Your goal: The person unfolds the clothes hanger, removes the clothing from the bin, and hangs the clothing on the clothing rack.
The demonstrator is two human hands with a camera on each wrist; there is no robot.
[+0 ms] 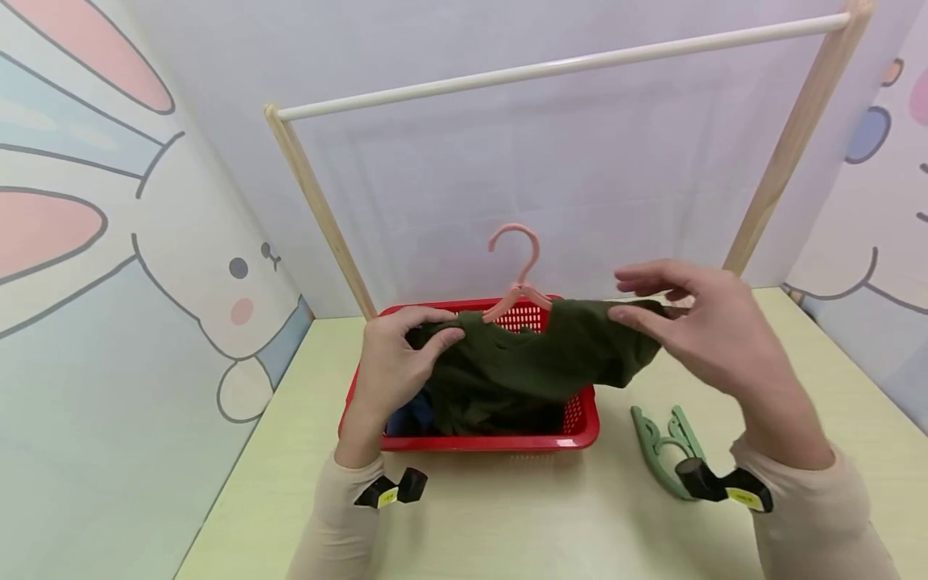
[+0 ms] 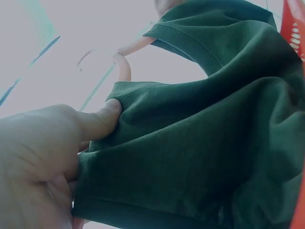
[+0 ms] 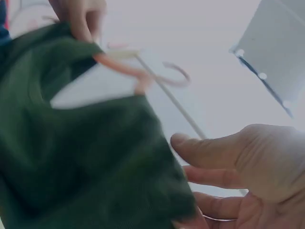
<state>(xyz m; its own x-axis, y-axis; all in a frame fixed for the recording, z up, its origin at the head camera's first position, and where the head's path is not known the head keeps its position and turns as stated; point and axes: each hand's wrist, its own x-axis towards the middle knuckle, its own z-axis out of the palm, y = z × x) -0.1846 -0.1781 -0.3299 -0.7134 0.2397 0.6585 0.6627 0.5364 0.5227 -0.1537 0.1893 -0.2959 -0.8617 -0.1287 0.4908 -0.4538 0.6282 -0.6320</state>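
A dark green T-shirt (image 1: 536,354) is on a pink hanger (image 1: 524,286), whose hook stands up out of the neck opening. My left hand (image 1: 397,354) pinches the shirt's left shoulder between thumb and fingers, and the left wrist view shows the thumb (image 2: 102,119) lying on the cloth. By the other shoulder is my right hand (image 1: 706,322), its thumb (image 3: 205,150) apart from the cloth and some fingers partly behind the sleeve edge. Below the shirt is a red basket (image 1: 493,443); the shirt's lower part hangs into it.
A folded green hanger (image 1: 663,459) lies on the table (image 1: 522,515), right of the basket. Blue cloth (image 1: 412,417) shows inside the basket's left side. Behind stands a rack with a white rod (image 1: 565,66) and wooden posts (image 1: 797,137). Walls with rabbit drawings flank the table.
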